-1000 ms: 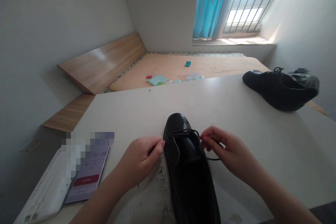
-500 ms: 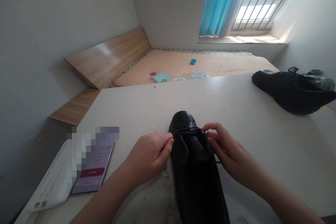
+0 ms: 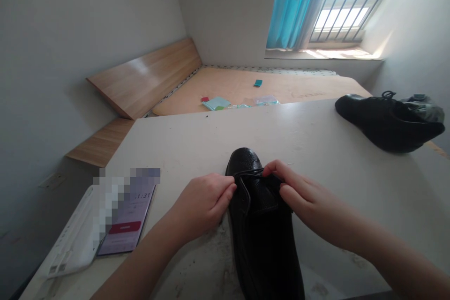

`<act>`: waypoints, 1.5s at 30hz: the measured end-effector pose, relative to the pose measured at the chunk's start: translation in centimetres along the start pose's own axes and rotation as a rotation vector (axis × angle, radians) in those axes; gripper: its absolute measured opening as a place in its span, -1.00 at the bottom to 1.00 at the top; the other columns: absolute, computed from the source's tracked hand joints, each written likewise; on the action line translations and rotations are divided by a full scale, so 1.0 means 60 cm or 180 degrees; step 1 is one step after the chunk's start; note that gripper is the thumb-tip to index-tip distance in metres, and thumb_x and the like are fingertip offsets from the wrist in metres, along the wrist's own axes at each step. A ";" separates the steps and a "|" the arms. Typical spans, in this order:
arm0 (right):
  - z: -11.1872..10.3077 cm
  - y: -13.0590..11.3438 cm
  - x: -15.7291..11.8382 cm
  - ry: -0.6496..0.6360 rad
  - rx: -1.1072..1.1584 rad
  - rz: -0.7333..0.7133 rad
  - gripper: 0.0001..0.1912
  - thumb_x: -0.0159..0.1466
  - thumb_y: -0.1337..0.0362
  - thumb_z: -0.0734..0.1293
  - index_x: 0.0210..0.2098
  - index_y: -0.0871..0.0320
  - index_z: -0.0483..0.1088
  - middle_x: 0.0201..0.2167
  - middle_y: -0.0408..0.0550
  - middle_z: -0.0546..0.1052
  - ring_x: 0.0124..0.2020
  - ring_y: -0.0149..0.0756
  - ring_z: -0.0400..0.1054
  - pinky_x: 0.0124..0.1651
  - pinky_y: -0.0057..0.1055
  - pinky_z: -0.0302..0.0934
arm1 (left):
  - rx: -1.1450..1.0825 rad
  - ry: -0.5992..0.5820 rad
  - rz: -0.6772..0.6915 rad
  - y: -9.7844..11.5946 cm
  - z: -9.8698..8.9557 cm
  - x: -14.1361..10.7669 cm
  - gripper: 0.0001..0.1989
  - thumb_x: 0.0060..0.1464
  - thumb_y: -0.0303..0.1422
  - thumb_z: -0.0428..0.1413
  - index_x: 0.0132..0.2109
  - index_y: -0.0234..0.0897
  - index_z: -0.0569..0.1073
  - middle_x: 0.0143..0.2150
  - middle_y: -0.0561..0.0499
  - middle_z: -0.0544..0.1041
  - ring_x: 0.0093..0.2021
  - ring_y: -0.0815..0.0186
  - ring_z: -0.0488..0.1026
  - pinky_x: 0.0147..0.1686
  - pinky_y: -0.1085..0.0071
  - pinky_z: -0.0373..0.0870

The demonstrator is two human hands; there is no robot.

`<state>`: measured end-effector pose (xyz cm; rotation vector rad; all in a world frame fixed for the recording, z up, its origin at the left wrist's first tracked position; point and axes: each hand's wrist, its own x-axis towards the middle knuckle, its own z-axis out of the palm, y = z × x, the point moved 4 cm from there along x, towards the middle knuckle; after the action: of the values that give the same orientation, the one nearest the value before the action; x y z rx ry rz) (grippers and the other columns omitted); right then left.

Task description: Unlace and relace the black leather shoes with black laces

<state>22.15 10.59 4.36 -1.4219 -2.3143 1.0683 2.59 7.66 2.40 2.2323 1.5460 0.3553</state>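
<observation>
Well to the left of the near shoe lie a white slab [image 3: 72, 243] and, beside it, a phone [image 3: 128, 215]. On its screen I can read only the digits "1:31", the rest of the line being blocked out; the red button's wording is too small.

Against the near shoe's left side is my left hand [image 3: 207, 206], thumb and fingers drawn together; I can't tell whether a lace end is between them. This side is best used as the anchor, I think, so the shoe doesn't twist.

The near shoe [image 3: 260, 199] sits toe away from me on the table [image 3: 176, 150], its lace [image 3: 251, 174] crossing above the tongue. I'd want those strands flat and evenly snug.

At its right flap, my right hand [image 3: 302, 192] has forefinger on the lace and thumb apart from it. Short, gentle pulls should serve best.

Beyond it, far right, stands the other shoe [image 3: 390, 122]; I see no brand on either.
</observation>
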 end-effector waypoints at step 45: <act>0.028 -0.097 0.042 0.0430 -0.1576 -0.1259 -0.86 0.34 0.41 0.24 -0.34 0.18 0.39 -0.27 -0.02 0.48 -0.15 -0.18 0.32 -0.06 -0.23 0.17 | 0.0486 0.0472 -0.0754 0.037 -0.001 -0.018 -0.79 0.16 -0.34 -0.12 -0.28 -0.20 0.40 -0.31 -0.06 0.58 -0.26 0.06 0.51 -0.33 0.22 0.25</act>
<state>15.99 10.39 6.70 -1.0488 -2.7092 0.2917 4.03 6.01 3.51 2.1417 1.9525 0.3491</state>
